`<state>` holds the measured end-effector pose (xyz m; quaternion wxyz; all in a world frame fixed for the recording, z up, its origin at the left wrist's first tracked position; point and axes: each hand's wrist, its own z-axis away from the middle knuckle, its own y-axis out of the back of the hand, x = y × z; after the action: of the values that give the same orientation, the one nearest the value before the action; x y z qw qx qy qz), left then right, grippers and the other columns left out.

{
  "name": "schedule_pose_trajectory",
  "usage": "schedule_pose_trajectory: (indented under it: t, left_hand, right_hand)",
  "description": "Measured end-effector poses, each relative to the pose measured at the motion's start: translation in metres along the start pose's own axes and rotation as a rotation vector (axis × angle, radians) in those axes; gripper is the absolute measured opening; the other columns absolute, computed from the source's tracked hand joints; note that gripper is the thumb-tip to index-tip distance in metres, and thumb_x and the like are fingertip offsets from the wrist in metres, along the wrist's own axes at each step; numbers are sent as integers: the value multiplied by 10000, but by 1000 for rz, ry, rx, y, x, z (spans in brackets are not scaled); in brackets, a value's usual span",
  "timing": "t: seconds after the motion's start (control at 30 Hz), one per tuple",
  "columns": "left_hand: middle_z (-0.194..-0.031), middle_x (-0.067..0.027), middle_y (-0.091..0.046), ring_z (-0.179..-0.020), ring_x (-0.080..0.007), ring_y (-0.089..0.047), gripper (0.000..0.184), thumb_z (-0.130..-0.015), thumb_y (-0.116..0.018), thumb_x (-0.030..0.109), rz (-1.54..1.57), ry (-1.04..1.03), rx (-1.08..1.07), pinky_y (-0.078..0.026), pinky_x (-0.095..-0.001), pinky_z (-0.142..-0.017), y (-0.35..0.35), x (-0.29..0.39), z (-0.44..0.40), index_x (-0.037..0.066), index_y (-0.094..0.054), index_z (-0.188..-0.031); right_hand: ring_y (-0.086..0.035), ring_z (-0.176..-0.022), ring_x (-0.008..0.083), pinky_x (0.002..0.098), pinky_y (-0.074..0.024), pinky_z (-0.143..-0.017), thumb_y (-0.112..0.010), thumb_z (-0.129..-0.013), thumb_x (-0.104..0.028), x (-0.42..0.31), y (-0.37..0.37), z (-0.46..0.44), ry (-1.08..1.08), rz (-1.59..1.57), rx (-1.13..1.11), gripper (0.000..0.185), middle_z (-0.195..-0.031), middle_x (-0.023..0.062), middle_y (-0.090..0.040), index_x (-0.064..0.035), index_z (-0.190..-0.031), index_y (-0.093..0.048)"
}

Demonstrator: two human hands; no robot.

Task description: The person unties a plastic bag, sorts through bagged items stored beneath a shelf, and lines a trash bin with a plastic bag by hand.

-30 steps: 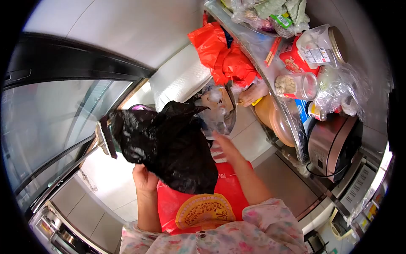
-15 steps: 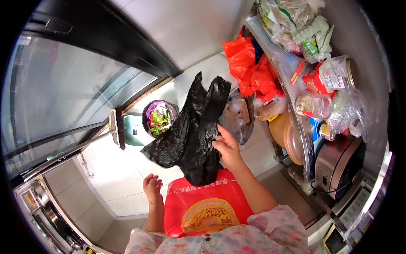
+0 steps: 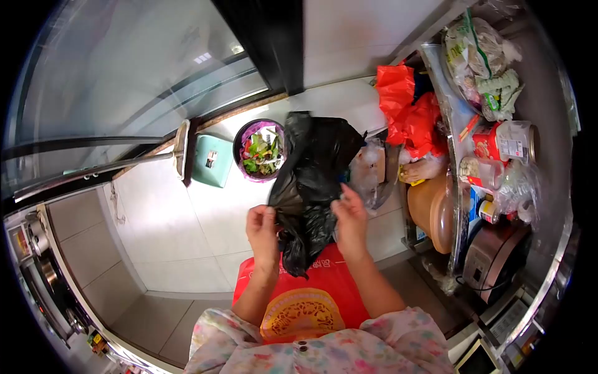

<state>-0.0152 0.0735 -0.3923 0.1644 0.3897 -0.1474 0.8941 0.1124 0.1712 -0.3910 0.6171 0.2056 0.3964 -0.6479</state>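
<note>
A crumpled black plastic bag (image 3: 317, 162) hangs in front of me, its lower tip over my red apron (image 3: 302, 305). My left hand (image 3: 263, 232) pinches the bag's left edge. On the other side, my right hand (image 3: 351, 218) grips its right edge between thumb and fingers. The bag bulges between the two hands, and folds hide its opening. Just beyond its left side stands a round dark bin (image 3: 260, 151), lined with a purple bag and filled with vegetable scraps.
Left of the bin are a pale green dustpan (image 3: 212, 161) and a long-handled broom (image 3: 180, 151). A shelf on the right carries jars (image 3: 483, 172), bagged food and a rice cooker (image 3: 498, 252). A red bag (image 3: 411, 115) hangs at its side. A glass door (image 3: 124, 75) stands at upper left.
My left hand has come up and taken hold of the black bag, which only the right hand held before. The bag has spread wider, and the view has shifted.
</note>
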Motion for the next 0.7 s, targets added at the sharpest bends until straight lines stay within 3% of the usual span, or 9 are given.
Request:
schedule_pose_trajectory:
  t: [0.07,0.13,0.27,0.37,0.4,0.5,0.53,0.63,0.7]
  left_hand:
    - [-861,-64,-569,-709,-182,-578,33,-904,-474,121,207,136,130,-516,-293,-589,18,13,-4,89,-476,-911]
    - [-938,-125,-597,-843,-243,-604,143,-924,-392,119,448,331,83,-531,-355,-731,65,1,-31,32,-502,-950]
    - [-999,-132,-606,-931,-250,-594,299,-964,-305,207,767,428,225,-499,-399,-831,140,-14,-69,-4,-514,-996]
    - [-1042,-117,-597,-1001,-253,-558,326,-969,-281,227,594,386,236,-452,-412,-898,143,7,-71,11,-507,-1060]
    - [-1074,-107,-589,-1021,-243,-544,319,-957,-323,241,610,361,202,-437,-404,-900,144,5,-74,14,-513,-1077]
    - [-1073,-97,-595,-990,-231,-555,317,-924,-403,272,444,176,24,-443,-378,-866,143,1,-74,14,-541,-1046]
    - [-1036,-89,-606,-975,-222,-559,308,-886,-465,293,407,227,23,-441,-355,-853,127,13,-64,30,-570,-1005]
    - [-893,-38,-589,-856,-175,-549,290,-866,-505,336,260,174,6,-424,-298,-800,104,21,-44,70,-576,-960]
    - [-876,-31,-574,-831,-135,-520,276,-793,-629,260,-62,89,-2,-401,-263,-786,83,36,-26,54,-563,-965]
  right_hand:
    - [-569,-860,147,278,-463,-744,-489,-818,-29,-3,10,-10,-160,-204,141,401,-1030,44,-584,-44,-1219,-471]
    - [-551,-1004,231,397,-465,-819,-446,-802,-85,-11,16,-16,-261,-478,183,371,-1098,81,-571,-61,-1169,-493]
    - [-556,-975,208,357,-462,-818,-517,-772,-85,-11,56,-27,-192,-532,55,414,-1064,72,-572,-67,-1184,-483]
    - [-555,-936,184,296,-467,-782,-584,-729,6,-2,64,-25,33,149,61,439,-1051,73,-559,-34,-1154,-485]
    - [-557,-878,162,259,-456,-737,-630,-689,33,1,66,-25,-58,281,70,443,-1009,77,-569,-21,-1113,-514]
    - [-557,-854,173,267,-446,-724,-609,-737,-5,17,76,-32,38,860,15,345,-987,97,-574,8,-1073,-532]
    - [-533,-835,165,261,-429,-724,-614,-788,-68,18,72,-32,119,939,85,245,-946,98,-564,27,-1000,-536]
    - [-490,-768,115,243,-407,-701,-627,-803,-101,38,68,-47,359,489,439,193,-848,45,-535,8,-933,-535]
    - [-463,-760,108,239,-394,-721,-613,-836,-133,43,67,-53,412,494,443,172,-818,32,-508,3,-892,-524]
